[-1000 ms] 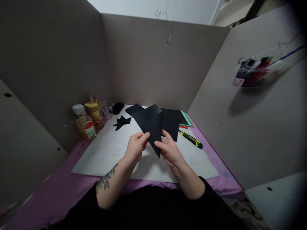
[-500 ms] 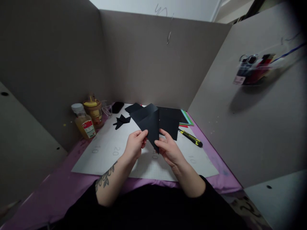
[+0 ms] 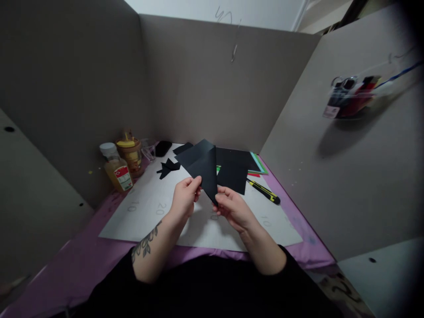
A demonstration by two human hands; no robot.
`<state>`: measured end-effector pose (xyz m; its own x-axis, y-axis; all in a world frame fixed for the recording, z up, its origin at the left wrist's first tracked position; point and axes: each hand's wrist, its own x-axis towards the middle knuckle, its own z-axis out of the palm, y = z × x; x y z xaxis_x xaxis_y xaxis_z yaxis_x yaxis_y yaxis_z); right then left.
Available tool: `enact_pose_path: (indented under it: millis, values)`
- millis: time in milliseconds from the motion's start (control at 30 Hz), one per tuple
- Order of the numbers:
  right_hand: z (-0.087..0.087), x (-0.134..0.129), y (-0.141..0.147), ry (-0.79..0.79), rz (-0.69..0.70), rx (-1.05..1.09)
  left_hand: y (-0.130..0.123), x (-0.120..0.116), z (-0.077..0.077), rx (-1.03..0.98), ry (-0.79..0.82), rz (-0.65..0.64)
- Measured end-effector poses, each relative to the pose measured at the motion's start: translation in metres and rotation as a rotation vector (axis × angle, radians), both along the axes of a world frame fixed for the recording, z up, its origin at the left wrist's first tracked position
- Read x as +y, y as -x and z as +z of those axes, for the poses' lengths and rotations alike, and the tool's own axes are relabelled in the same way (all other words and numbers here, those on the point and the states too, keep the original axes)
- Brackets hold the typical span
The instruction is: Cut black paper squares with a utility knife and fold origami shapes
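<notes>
A folded sheet of black paper (image 3: 202,160) is held above the white board, its narrow point toward me. My left hand (image 3: 187,192) pinches its left edge between thumb and fingers. Near the lower tip, my right hand (image 3: 232,205) is closed on the paper, thumb on top. Behind it lies a black paper square (image 3: 233,176), partly covered by the held sheet. To the left rests a small folded black paper shape (image 3: 168,168) with pointed ends.
A yellow-and-black utility knife (image 3: 264,191) lies on the right, by a stack of coloured paper (image 3: 260,162). On the left stand a juice bottle (image 3: 117,170), a brown cup (image 3: 130,154), a clear cup (image 3: 149,149) and a black phone-like object (image 3: 163,148). Grey panels (image 3: 212,84) enclose the white board (image 3: 139,225).
The held paper has shifted slightly left. My right hand's fingers have drawn together and slid down toward the tip; my left hand keeps its pinch.
</notes>
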<state>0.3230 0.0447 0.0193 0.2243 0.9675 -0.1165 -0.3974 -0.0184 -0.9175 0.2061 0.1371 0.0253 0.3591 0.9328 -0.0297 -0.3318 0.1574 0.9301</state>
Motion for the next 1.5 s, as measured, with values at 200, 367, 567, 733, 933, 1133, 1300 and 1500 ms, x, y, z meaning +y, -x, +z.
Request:
enact_pose_path:
  millis: [200,367,567,733,933,1133,1300,1500]
  values:
    - [-0.002,0.000,-0.002,0.056,0.102,-0.020,0.000,-0.001,0.001,-0.006,0.007,-0.002]
    - [-0.003,0.009,-0.003,0.009,0.029,0.012,-0.002,-0.005,-0.004,0.012,0.005,-0.073]
    - [-0.004,0.014,-0.001,-0.001,-0.036,-0.054,-0.002,-0.008,-0.007,0.041,0.005,-0.118]
    - [-0.006,0.014,0.002,0.042,-0.028,-0.070,-0.009,-0.012,-0.008,-0.081,0.010,-0.224]
    - [-0.007,0.015,0.008,0.044,-0.013,-0.085,-0.018,-0.012,-0.008,-0.341,0.267,-0.414]
    - [-0.012,0.010,0.007,0.016,0.048,-0.143,-0.016,-0.015,-0.007,-0.334,0.308,-0.352]
    - [-0.013,0.007,-0.010,-0.010,-0.102,-0.216,-0.009,-0.014,-0.005,-0.337,0.316,-0.341]
    - [0.017,0.014,-0.029,-0.202,-0.234,-0.090,0.001,-0.029,-0.001,-0.291,0.283,-0.539]
